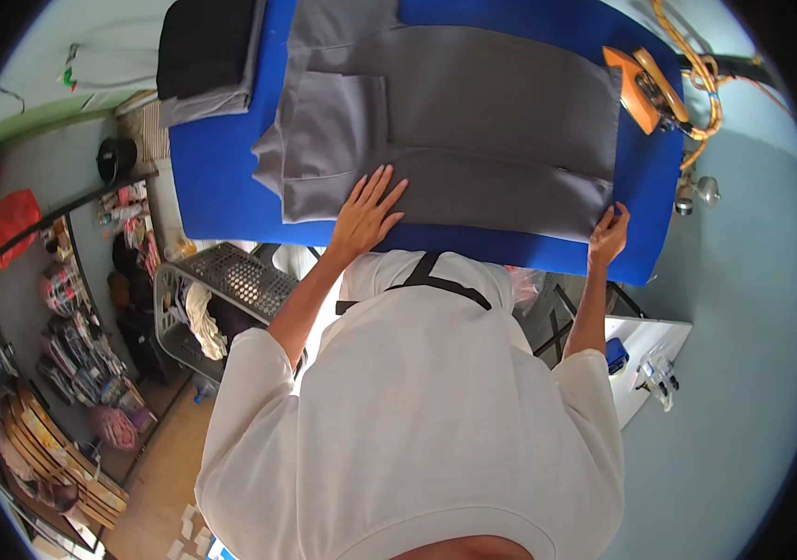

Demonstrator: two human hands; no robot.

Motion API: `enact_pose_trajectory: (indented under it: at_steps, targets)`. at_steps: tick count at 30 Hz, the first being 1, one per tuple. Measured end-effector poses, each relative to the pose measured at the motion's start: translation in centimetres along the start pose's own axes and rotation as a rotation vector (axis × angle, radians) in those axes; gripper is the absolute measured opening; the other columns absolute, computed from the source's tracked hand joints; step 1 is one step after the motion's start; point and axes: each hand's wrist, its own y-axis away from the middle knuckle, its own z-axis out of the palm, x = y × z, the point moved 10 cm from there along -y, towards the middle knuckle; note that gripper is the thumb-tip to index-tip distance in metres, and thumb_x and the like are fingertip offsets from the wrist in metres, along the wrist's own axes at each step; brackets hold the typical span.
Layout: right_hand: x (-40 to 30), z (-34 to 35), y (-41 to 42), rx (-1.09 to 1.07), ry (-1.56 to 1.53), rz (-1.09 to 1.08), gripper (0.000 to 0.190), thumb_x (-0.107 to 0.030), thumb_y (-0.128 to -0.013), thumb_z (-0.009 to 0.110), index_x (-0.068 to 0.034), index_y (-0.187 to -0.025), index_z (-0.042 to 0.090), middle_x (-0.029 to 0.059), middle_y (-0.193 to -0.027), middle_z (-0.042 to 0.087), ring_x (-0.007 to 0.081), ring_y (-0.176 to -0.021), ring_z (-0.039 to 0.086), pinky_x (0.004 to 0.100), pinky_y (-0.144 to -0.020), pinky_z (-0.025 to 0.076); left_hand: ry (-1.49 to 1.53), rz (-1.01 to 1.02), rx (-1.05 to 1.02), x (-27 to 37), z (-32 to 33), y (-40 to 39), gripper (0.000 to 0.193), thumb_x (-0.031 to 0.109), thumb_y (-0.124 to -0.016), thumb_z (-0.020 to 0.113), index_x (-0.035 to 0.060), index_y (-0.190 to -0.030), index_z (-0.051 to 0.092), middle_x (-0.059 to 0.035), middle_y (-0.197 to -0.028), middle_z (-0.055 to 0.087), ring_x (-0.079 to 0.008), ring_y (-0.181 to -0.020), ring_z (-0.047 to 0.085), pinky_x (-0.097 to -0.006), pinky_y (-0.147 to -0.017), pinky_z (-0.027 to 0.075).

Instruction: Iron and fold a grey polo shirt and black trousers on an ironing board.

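Note:
A grey garment point(496, 105) lies spread over the blue padded top of an ironing table point(223, 182), a sleeve-like panel folded back at its left. My left hand point(368, 213) rests palm down on the garment's near edge, fingers spread. At the near right corner of the hem, my right hand point(608, 234) has thumb and fingers closed on the cloth. An orange iron point(643, 91) sits beyond that hem at the right, tilted, with a handle along its top.
Folded dark cloths point(209, 56) are stacked at the table's far left. A yellow-wrapped cord point(710, 105) runs from the iron. Below the left edge, a grey perforated plastic basket point(241, 273) holds cloth. Shelving with packed goods point(87, 357) lines the left; a white board point(640, 343) bearing small items is at right.

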Motion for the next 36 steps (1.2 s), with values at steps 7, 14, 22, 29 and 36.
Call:
enact_pose_trajectory:
  at_steps: [7,14,22,29,36]
  targets:
    - [-21.3,3.3,7.6,-0.197,-0.234,-0.654,0.044,-0.018,-0.082,0.068,-0.009,-0.124,0.063,0.0141,-0.129,0.061,0.0341,-0.124,0.053,0.0471,-0.100,0.041,0.014,0.017,-0.090,3.2,1.3,-1.7,0.058,0.035,-0.101,0.045,0.0183,-0.155,0.031,-0.0171,-0.162,0.020,-0.0303,-0.150,0.018,-0.0462,-0.121,0.015]
    - [-26.6,10.4,16.3,-0.546,-0.121,-0.984,0.058,-0.041,-0.095,0.055,-0.023,-0.149,0.042,0.0110,-0.158,0.034,0.0289,-0.146,0.030,0.0489,-0.118,0.023,-0.060,-0.059,-0.008,5.0,2.9,-4.1,0.062,0.039,-0.098,0.050,0.0160,-0.154,0.033,-0.0173,-0.161,0.023,-0.0306,-0.149,0.022,-0.0458,-0.120,0.019]
    - [-9.8,4.9,5.7,-0.463,0.100,-0.696,0.066,-0.051,-0.093,0.057,-0.026,-0.152,0.039,0.0132,-0.161,0.026,0.0332,-0.148,0.025,0.0560,-0.117,0.020,-0.206,-0.499,0.158,-5.4,-0.3,5.4,0.066,0.040,-0.099,0.050,0.0139,-0.156,0.030,-0.0226,-0.162,0.017,-0.0390,-0.149,0.017,-0.0519,-0.119,0.017]
    - [-3.7,3.0,2.6,-0.452,0.109,-0.610,0.065,-0.045,-0.095,0.056,-0.017,-0.152,0.039,0.0161,-0.161,0.025,0.0378,-0.147,0.026,0.0584,-0.117,0.018,-0.159,-0.621,0.292,-8.7,-1.0,8.0,0.064,0.036,-0.101,0.049,0.0113,-0.156,0.028,-0.0247,-0.162,0.012,-0.0429,-0.148,0.015,-0.0497,-0.120,0.016]
    - [-9.9,0.7,-12.9,-0.112,0.122,-0.695,0.063,-0.034,-0.091,0.065,-0.009,-0.145,0.045,0.0238,-0.158,0.026,0.0387,-0.148,0.022,0.0552,-0.118,0.015,-0.127,-0.821,0.312,-8.9,0.2,10.4,0.062,0.039,-0.103,0.044,0.0158,-0.157,0.026,-0.0249,-0.162,0.011,-0.0412,-0.150,0.012,-0.0523,-0.120,0.013]
